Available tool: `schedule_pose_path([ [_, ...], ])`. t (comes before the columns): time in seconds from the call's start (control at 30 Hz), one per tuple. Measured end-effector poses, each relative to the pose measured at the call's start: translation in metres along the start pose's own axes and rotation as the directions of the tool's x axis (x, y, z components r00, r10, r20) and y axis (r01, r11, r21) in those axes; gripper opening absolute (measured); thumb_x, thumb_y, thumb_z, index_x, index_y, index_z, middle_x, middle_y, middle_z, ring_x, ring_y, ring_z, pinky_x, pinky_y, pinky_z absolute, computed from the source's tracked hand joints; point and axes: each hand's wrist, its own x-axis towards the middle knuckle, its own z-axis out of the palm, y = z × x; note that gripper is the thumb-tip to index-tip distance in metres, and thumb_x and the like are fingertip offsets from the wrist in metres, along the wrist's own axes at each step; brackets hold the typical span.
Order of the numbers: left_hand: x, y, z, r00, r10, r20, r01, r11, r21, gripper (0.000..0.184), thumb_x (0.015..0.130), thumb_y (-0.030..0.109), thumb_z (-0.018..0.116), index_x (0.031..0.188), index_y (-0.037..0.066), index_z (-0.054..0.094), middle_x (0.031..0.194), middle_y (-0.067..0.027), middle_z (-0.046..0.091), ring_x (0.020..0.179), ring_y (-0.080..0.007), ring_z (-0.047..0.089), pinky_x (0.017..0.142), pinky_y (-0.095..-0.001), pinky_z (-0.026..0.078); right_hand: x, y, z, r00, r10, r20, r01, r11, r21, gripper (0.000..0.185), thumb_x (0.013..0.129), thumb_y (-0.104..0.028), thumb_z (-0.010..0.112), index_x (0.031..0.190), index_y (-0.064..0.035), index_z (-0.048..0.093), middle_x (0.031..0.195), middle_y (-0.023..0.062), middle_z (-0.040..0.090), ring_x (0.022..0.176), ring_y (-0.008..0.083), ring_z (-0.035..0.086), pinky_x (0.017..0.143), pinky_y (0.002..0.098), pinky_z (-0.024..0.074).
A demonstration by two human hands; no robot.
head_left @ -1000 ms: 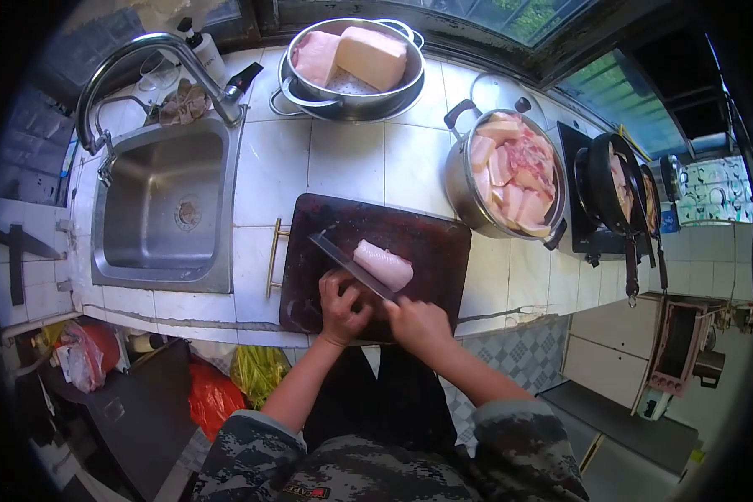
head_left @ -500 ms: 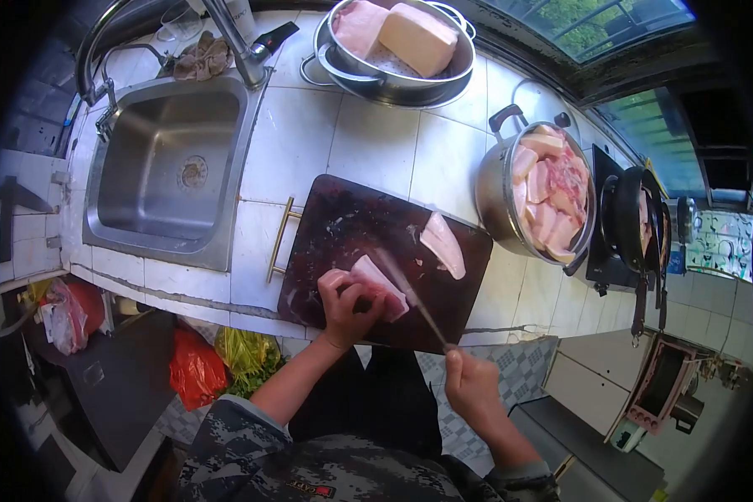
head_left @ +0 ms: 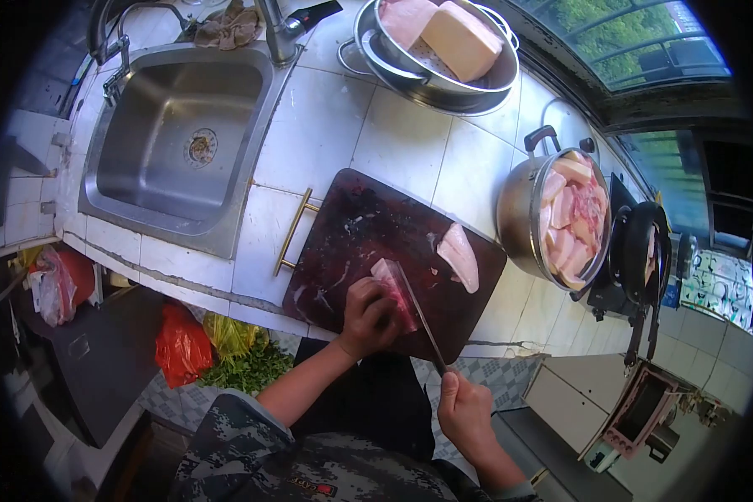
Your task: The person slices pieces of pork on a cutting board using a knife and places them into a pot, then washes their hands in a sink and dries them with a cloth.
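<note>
On the dark cutting board (head_left: 351, 222) lies a piece of pork (head_left: 400, 293), pinkish with a pale top edge. My left hand (head_left: 368, 320) is closed on the piece from its left side, fingers curled. My right hand (head_left: 465, 410) grips the handle of a kitchen knife (head_left: 427, 318). The blade stands along the pork's right side, close against it; whether it has entered the meat I cannot tell. Farther right on the board rests a separate pale slice of pork (head_left: 458, 258), touched by neither hand.
A pot (head_left: 523, 213) full of pork pieces stands right of the board. Behind it, a metal colander (head_left: 376, 63) holds large pork blocks. The sink (head_left: 163, 180) is at the left, and a black pan (head_left: 640, 238) sits at the far right. Bags (head_left: 184, 343) lie below the counter.
The camera view has shifted, so the counter things appear farther right. The knife blade has come closer to the pork's right side. My left hand still holds the pork, its fingers more curled.
</note>
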Motion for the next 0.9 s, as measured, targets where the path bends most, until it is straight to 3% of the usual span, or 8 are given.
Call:
schedule_pose_path([
  [0.1,-0.001,0.003,0.006,0.991,-0.092,-0.093,0.087,0.994,-0.062,0.031,0.065,0.006,0.069,0.091,0.007,0.052,0.100,-0.0113,0.048,0.097,-0.0305,0.047,0.084,-0.0411,0.041,0.002,-0.003,0.001,1.000,-0.013,0.014,0.013,1.000,-0.013,0.036,0.094,-0.032,0.038,0.097,-0.0067,0.063,0.063,0.0198,0.059,0.061,0.0391,0.059,0.056,0.0472,0.0456],
  [0.33,-0.007,0.005,0.015,0.972,-0.215,-0.096,0.216,0.976,0.003,0.031,0.067,0.006,0.068,0.092,0.008,0.050,0.097,-0.0117,0.046,0.094,-0.0290,0.045,0.083,-0.0397,0.039,0.002,-0.005,0.003,0.999,0.028,-0.016,-0.028,0.999,0.022,0.037,0.094,-0.033,0.038,0.097,-0.0058,0.063,0.061,0.0186,0.058,0.060,0.0387,0.059,0.055,0.0466,0.0458],
  [0.7,-0.014,0.005,0.038,0.867,-0.421,-0.267,0.403,0.907,-0.124,0.032,0.074,0.004,0.061,0.103,0.005,0.046,0.102,-0.0126,0.039,0.096,-0.0268,0.042,0.084,-0.0366,0.037,0.009,0.012,0.014,0.995,-0.094,-0.033,0.093,0.996,-0.007,0.034,0.093,-0.030,0.040,0.103,-0.0054,0.061,0.063,0.0153,0.060,0.056,0.0337,0.060,0.051,0.0431,0.0461],
  [0.8,-0.008,0.008,0.032,0.904,-0.363,-0.225,0.380,0.924,0.034,0.034,0.075,0.005,0.060,0.106,0.005,0.045,0.103,-0.0133,0.039,0.096,-0.0267,0.042,0.083,-0.0357,0.037,0.008,0.026,0.023,0.985,-0.156,-0.075,0.159,0.987,0.031,0.034,0.093,-0.029,0.040,0.105,-0.0042,0.060,0.063,0.0152,0.060,0.055,0.0330,0.060,0.051,0.0421,0.0464],
  [0.9,-0.008,0.009,0.034,0.906,-0.347,-0.241,0.368,0.929,0.046,0.034,0.075,0.005,0.059,0.106,0.004,0.045,0.104,-0.0137,0.039,0.096,-0.0269,0.043,0.083,-0.0362,0.038,0.010,0.033,0.029,0.976,-0.198,-0.092,0.201,0.979,0.024,0.035,0.093,-0.029,0.040,0.105,-0.0028,0.060,0.063,0.0155,0.060,0.055,0.0325,0.060,0.051,0.0416,0.0468],
])
